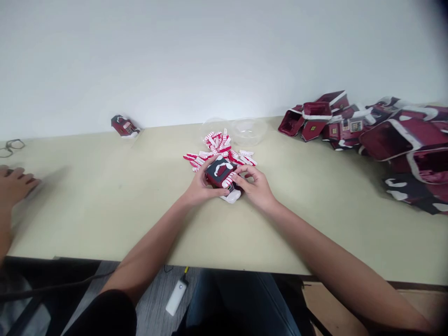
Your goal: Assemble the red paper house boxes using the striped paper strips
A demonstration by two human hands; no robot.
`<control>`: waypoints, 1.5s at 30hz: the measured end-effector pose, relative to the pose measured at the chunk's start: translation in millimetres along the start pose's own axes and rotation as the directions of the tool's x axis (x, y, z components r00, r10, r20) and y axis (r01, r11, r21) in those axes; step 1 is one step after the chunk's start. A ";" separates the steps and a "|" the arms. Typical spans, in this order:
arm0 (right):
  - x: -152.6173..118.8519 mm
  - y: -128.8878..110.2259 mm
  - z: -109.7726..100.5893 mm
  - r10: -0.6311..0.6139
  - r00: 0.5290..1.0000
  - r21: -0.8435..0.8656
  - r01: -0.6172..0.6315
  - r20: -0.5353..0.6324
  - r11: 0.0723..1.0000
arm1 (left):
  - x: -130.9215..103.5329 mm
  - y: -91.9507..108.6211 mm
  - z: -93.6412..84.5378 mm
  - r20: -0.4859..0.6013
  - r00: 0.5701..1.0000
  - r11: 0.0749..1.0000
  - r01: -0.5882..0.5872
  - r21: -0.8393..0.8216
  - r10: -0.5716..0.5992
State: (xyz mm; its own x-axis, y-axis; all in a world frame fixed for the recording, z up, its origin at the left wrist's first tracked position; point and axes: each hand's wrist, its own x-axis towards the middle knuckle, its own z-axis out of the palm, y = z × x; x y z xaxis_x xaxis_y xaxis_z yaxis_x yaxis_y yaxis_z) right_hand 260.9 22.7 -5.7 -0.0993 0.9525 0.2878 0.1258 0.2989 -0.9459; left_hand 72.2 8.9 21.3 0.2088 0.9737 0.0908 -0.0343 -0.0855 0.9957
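Note:
A small dark red house with a black, white-trimmed roof (217,171) is between my hands at the middle of the table. My left hand (203,183) is wrapped round its left side, thumb along the near edge. The fingers of my right hand (252,182) pinch a red-and-white striped piece (228,179) against the front of the house. The white base of the house (231,196) shows below. Just behind lies a loose pile of striped pieces (219,142), partly hidden by the house and my left hand.
Two clear round plastic containers (249,131) stand near the wall. Many red houses (388,135) are heaped at the right. One finished-looking house (125,126) and glasses (14,146) are at the back left. Another person's hand (16,185) rests at the left edge.

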 end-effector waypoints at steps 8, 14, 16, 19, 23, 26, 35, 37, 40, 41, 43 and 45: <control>-1.5 3.3 2.0 -0.020 1.000 -0.008 0.020 -0.005 1.000 | 0.1 -3.6 -0.6 0.013 1.000 1.000 -0.022 0.014 0.022; -3.0 3.2 3.0 -0.054 0.998 -0.006 0.054 -0.025 0.999 | -0.2 -2.4 -2.1 0.024 1.000 1.000 -0.016 0.020 0.016; -3.7 2.2 3.3 -0.048 0.998 0.004 0.049 -0.040 0.999 | -0.3 -1.7 -1.9 0.020 1.000 1.000 -0.004 0.021 0.004; -4.5 0.5 3.7 -0.023 0.998 0.018 0.024 -0.058 1.000 | 0.1 -2.4 -2.0 0.013 1.000 1.000 -0.015 0.018 0.015; -4.5 -0.8 3.2 -0.005 0.998 0.019 0.006 -0.058 1.000 | 0.8 -5.4 -1.2 0.012 0.999 0.999 -0.030 0.013 0.030; -4.3 -1.3 2.6 -0.006 0.998 0.018 0.007 -0.067 1.000 | 0.1 -6.5 1.7 -0.004 0.999 0.999 -0.038 0.001 0.038; -3.7 -1.6 1.8 0.091 0.991 0.048 -0.086 -0.100 0.995 | -4.3 -6.7 4.0 -0.046 0.997 0.997 -0.062 0.039 0.064; -3.1 -0.3 0.7 0.095 0.991 0.076 -0.088 -0.097 0.993 | -4.7 -7.7 1.1 -0.037 0.996 0.995 -0.077 0.057 0.079; -3.0 1.9 -1.4 0.095 0.995 0.151 -0.096 0.014 0.984 | -4.9 -9.3 -3.4 -0.018 0.996 0.992 -0.089 0.086 0.091; -3.2 2.5 -2.2 0.096 0.993 0.172 -0.106 0.066 0.979 | -4.9 -10.0 -4.9 -0.005 0.994 0.990 -0.104 0.098 0.105; -3.7 3.1 -3.7 0.100 0.984 0.182 -0.125 0.144 0.975 | -4.7 -11.5 -7.6 0.030 0.988 0.981 -0.153 0.120 0.150; -4.1 3.2 -4.9 0.089 0.980 0.161 -0.118 0.180 0.980 | -4.5 -12.8 -9.9 0.061 0.979 0.970 -0.201 0.138 0.194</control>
State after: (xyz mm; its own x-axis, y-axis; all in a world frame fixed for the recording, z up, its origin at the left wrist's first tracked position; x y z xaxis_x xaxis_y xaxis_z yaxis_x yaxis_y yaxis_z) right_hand 266.5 20.1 -9.2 -0.2636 0.9493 0.1712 -0.0241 0.1710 -0.9850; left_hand 62.1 7.8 7.9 0.2570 0.9239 0.2833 0.0599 -0.3078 0.9495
